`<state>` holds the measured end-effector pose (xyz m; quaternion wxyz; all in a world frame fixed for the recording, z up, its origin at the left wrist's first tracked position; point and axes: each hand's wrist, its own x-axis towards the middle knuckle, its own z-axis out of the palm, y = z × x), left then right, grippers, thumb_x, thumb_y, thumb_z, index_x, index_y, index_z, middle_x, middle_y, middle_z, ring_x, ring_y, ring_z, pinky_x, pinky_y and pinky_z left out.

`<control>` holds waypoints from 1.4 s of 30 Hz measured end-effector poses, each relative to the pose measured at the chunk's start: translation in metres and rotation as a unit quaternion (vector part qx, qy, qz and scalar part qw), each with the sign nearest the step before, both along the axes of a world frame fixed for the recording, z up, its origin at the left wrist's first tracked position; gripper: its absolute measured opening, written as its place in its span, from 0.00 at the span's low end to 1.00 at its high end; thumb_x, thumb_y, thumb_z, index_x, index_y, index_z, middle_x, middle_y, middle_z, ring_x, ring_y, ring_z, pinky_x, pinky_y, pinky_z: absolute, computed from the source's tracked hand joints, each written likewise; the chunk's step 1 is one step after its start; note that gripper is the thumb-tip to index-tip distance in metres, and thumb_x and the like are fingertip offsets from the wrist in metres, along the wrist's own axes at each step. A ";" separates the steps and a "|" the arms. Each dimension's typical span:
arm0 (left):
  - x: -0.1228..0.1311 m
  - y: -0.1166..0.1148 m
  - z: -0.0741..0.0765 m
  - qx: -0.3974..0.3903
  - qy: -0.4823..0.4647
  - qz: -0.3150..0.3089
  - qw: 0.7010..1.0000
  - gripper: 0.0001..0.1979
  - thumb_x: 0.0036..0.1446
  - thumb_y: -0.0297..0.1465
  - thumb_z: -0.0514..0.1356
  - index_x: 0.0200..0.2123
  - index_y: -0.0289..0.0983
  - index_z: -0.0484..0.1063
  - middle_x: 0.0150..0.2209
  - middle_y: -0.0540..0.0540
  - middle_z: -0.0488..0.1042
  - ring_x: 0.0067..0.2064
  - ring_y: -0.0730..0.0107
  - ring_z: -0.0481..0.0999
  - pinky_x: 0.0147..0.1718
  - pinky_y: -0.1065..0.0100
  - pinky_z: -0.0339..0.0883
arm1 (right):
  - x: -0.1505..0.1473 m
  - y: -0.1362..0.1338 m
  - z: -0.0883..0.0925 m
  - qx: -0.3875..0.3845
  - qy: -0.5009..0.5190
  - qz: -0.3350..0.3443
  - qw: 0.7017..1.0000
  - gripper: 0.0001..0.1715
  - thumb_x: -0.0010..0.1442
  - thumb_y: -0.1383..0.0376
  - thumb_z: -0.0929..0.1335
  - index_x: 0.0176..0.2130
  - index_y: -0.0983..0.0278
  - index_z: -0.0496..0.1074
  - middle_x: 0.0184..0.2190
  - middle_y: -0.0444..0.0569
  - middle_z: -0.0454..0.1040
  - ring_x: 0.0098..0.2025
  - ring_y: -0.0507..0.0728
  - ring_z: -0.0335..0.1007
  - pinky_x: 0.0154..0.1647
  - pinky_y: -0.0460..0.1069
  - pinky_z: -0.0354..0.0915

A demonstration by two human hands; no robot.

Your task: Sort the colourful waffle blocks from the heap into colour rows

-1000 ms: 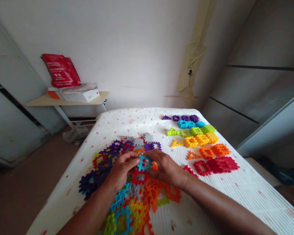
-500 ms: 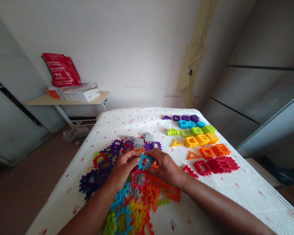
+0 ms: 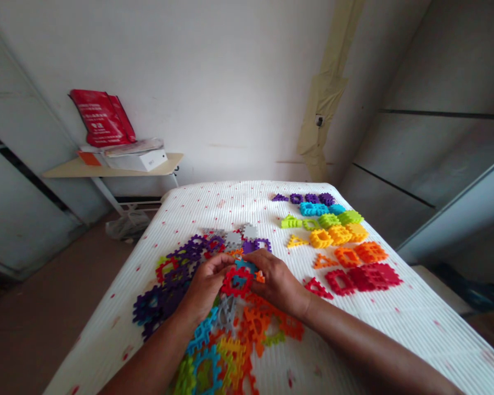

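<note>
My left hand [image 3: 211,280] pinches a red square plastic building piece [image 3: 229,289] with notched edges and an open centre. Behind it, a blue notched piece [image 3: 247,265] is held in the fingers of my right hand [image 3: 271,274]. The red piece partly covers the blue one, and I cannot tell whether the two are joined. Under and around both hands lies a mixed pile of interlocking pieces: purple ones [image 3: 193,247], grey ones [image 3: 226,314], orange ones [image 3: 257,323] and light blue ones [image 3: 201,333].
To the right, pieces are lined up in rows by colour: purple [image 3: 312,198], blue [image 3: 313,209], green [image 3: 328,220], yellow [image 3: 340,235], orange [image 3: 370,252] and red [image 3: 374,276]. They lie on a white spotted bedcover [image 3: 181,208]. A small table [image 3: 66,168] beyond carries a red bag [image 3: 102,118].
The red square piece has come up from the pile into my left hand, in front of the blue piece. My right hand keeps the blue piece at nearly the same place.
</note>
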<state>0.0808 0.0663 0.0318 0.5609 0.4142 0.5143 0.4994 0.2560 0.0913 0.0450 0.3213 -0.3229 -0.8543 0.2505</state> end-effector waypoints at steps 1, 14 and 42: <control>0.000 0.000 0.001 0.005 0.003 -0.003 1.000 0.10 0.44 0.34 0.62 0.29 0.36 0.68 0.18 0.57 0.66 0.15 0.82 0.59 0.14 0.77 0.52 | 0.000 0.000 0.000 0.002 0.001 0.000 1.000 0.26 0.48 0.75 0.67 0.48 0.63 0.66 0.41 0.50 0.69 0.43 0.55 0.65 0.43 0.51 0.64; -0.002 -0.001 0.000 0.010 0.053 -0.025 0.998 0.11 0.48 0.37 0.60 0.30 0.36 0.66 0.12 0.56 0.64 0.14 0.79 0.60 0.15 0.77 0.50 | 0.001 -0.003 0.006 0.104 -0.087 -0.019 0.991 0.27 0.50 0.65 0.70 0.50 0.64 0.64 0.47 0.55 0.67 0.47 0.60 0.62 0.47 0.56 0.61; -0.006 0.005 -0.013 -0.032 0.100 -0.035 0.994 0.16 0.44 0.43 0.61 0.32 0.38 0.70 0.14 0.54 0.65 0.18 0.76 0.61 0.16 0.76 0.53 | 0.181 0.209 0.062 0.019 -0.375 -0.369 0.850 0.21 0.52 0.65 0.70 0.46 0.68 0.69 0.42 0.54 0.71 0.43 0.59 0.68 0.42 0.52 0.65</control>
